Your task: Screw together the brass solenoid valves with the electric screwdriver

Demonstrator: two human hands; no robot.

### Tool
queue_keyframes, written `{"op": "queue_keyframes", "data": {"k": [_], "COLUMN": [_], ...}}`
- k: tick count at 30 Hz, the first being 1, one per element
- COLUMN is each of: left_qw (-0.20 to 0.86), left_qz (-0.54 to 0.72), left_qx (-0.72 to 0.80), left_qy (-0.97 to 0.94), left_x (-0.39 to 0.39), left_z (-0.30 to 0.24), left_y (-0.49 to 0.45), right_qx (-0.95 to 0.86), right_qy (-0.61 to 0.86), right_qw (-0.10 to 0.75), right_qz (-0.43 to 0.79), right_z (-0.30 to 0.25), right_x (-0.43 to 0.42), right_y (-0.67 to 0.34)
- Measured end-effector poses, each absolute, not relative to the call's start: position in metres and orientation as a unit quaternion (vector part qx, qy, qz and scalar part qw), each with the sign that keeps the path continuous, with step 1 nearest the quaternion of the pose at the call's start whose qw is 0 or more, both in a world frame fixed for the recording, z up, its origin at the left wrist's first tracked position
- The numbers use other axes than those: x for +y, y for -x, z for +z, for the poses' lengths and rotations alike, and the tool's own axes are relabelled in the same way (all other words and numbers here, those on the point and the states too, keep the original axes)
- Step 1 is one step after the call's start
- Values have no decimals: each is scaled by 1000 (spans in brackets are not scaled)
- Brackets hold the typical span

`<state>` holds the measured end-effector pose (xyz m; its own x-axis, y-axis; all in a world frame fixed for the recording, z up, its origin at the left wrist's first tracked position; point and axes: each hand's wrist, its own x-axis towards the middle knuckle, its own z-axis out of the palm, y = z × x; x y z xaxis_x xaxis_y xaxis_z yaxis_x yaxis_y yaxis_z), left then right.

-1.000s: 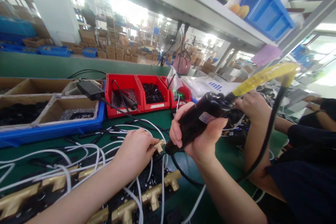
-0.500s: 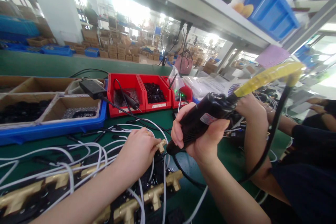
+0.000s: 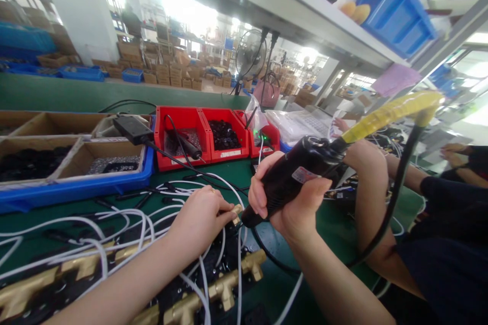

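My right hand (image 3: 293,198) is wrapped round a black electric screwdriver (image 3: 295,175), which tilts with its nose down to the left. A yellow-wrapped sleeve (image 3: 389,111) covers the cord at its rear end. My left hand (image 3: 206,218) pinches a small brass fitting (image 3: 237,213) right by the screwdriver's nose; whether the two touch I cannot tell. Below the hands lie black parts with brass tee fittings (image 3: 224,287), and white cables (image 3: 145,218) loop over them.
Red bins (image 3: 224,155) with small black parts and screws stand behind my hands. At the left is a blue tray (image 3: 125,183) with compartments. A co-worker's arm (image 3: 373,203) is close on the right. A shelf (image 3: 305,10) carrying a blue bin (image 3: 396,15) hangs overhead.
My left fingers have shifted slightly over the brass fitting, covering more of it. The screwdriver is almost still. On the right, the co-worker's hand has moved.
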<state>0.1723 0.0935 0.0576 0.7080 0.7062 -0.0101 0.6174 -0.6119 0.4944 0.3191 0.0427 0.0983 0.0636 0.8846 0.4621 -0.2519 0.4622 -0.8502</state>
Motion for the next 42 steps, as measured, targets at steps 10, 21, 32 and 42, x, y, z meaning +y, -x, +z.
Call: {"op": "queue_keyframes", "data": {"k": [10, 21, 32, 42], "left_qw": [298, 215, 215, 240], "left_qz": [98, 25, -15, 71], "left_qx": [351, 361, 344, 323], "left_qy": [-882, -907, -914, -913], "left_x": [100, 100, 103, 106], "left_z": [48, 61, 69, 56], "left_y": [-166, -170, -169, -165], "right_qx": [-517, -510, -508, -489], "right_qy": [314, 308, 287, 261], "right_qw": [678, 689, 672, 705], "right_qz": [417, 411, 456, 442], "right_z": [101, 104, 91, 152], "right_x": [43, 47, 56, 31], "right_y": [-319, -315, -309, -309]}}
